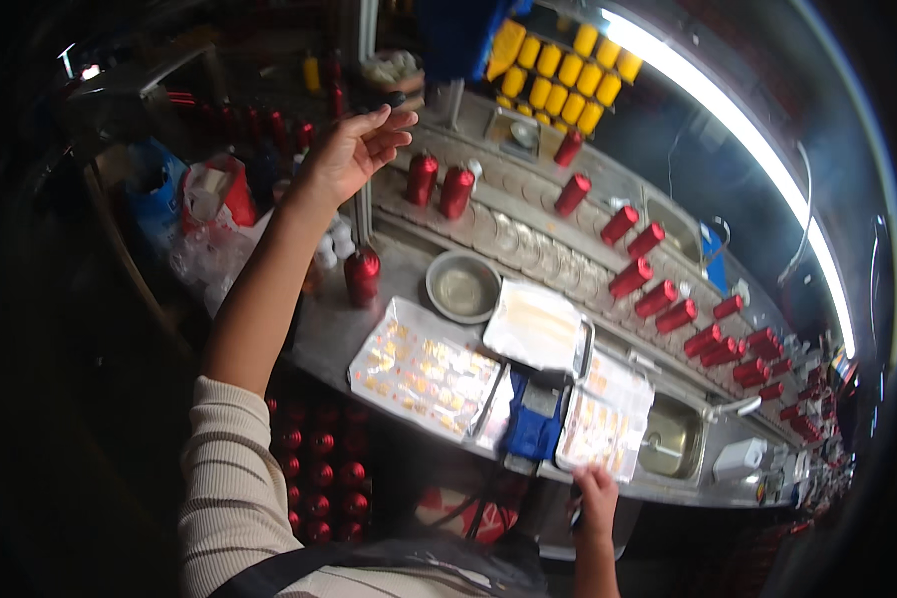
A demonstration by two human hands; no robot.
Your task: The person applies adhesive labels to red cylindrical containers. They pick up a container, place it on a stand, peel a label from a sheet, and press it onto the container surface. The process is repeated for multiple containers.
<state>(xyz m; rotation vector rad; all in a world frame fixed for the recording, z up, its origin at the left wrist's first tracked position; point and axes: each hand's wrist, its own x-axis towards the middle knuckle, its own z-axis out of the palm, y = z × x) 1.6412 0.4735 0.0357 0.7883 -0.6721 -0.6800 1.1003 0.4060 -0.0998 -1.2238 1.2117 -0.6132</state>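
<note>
My left hand (357, 157) is raised on an outstretched arm at the upper left, fingers loosely apart. A small dark object (396, 100) shows just past its fingertips; whether they touch, I cannot tell. Low on the right, my right hand (595, 493) is closed around a small dark thing (575, 506), mostly hidden by the fingers. It is by the front edge of a sheet-lined tray (608, 424) bearing small yellowish pieces. To the left lies a larger shiny sheet (424, 369) dotted with small yellow and reddish pieces. A blue device (535, 419) sits between them.
A round metal bowl (462, 287) and a white-lined tray (535, 324) stand behind. Red cylinders (362, 277) line the counter and shelf; yellow ones (570, 70) hang beyond. A metal sink (673, 439) is at right, plastic bags (214, 199) at left.
</note>
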